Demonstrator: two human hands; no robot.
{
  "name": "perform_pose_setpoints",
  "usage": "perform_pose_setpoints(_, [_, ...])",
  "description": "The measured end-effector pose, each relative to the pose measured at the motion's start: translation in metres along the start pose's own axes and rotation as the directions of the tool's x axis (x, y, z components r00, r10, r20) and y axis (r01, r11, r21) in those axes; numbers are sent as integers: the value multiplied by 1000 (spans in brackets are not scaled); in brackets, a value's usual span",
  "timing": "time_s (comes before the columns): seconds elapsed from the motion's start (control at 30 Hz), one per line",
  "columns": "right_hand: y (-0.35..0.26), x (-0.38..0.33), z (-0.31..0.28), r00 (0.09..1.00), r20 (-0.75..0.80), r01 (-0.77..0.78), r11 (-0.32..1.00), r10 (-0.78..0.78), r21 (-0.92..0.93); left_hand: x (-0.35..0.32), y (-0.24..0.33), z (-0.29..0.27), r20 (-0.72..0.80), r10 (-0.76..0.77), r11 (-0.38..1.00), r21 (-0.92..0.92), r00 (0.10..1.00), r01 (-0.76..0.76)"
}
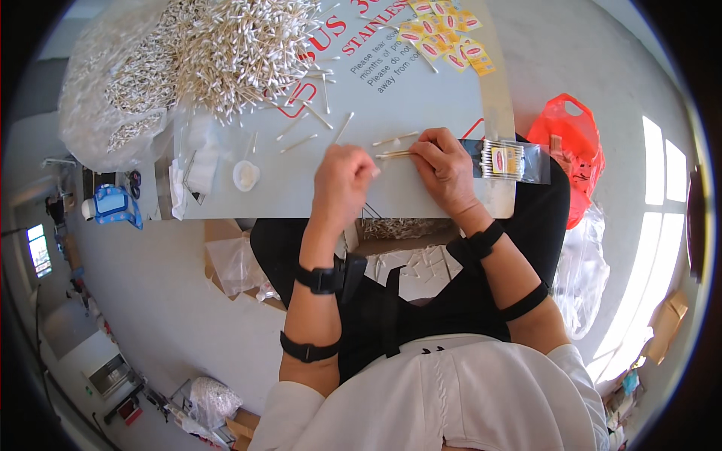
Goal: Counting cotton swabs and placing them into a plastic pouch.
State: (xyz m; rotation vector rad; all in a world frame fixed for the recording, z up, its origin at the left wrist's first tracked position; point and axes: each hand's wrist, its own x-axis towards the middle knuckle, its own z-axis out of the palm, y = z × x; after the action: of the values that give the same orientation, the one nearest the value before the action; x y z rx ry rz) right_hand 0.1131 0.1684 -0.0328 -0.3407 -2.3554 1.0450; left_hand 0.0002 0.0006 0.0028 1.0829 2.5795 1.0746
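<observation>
My right hand, near the table's front edge, pinches a couple of cotton swabs that point left. Another cotton swab lies just beyond them. To its left, my left hand is closed with curled fingers, slightly blurred; whatever it may hold is hidden. Right of my right hand lies a flat clear packet with a row of cotton swabs and a yellow label in it. A large heap of cotton swabs covers the table's far left, with loose ones scattered toward my hands.
Small yellow cards lie at the far right of the grey table. A clear bag borders the heap. A small white dish stands at left. A red plastic bag hangs beyond the right edge; a box sits below the table.
</observation>
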Motion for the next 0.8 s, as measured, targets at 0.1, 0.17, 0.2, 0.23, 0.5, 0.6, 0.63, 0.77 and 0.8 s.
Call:
perform_pose_setpoints(0.1, [0,0,0,1000,-4,-1,1000,1,3,-32,15,-11,280,51,994,-110,959,-21])
perform_pose_setpoints(0.17, [-1,1,2,1000,-5,-1,1000,1,9,-40,19,-14,300,-41,969,-221,953,111])
perform_pose_setpoints(0.2, [-2,2,2,1000,-5,4,1000,-4,9,-39,2,-14,205,-104,968,-203,973,147])
perform_pose_setpoints(0.23, [-3,3,1,1000,-2,9,1000,-9,8,-33,-10,-18,31,-134,988,-67,990,136])
perform_pose_setpoints(0.5, [-4,3,1,1000,10,-2,1000,2,0,31,-77,-39,-157,-141,880,432,978,196])
perform_pose_setpoints(0.6, [-5,4,1,1000,5,-1,1000,1,-8,47,-75,-27,-197,-298,876,332,934,349])
perform_pose_setpoints(0.63, [-6,4,1,1000,10,1,1000,0,-16,51,-72,-18,-273,-408,854,222,871,470])
perform_pose_setpoints(0.77, [-6,4,0,1000,8,2,1000,-2,-17,77,-41,6,-358,-389,804,318,849,502])
perform_pose_setpoints(0.8, [-7,4,0,1000,12,4,1000,-4,-12,81,-40,10,-316,-306,839,356,898,411])
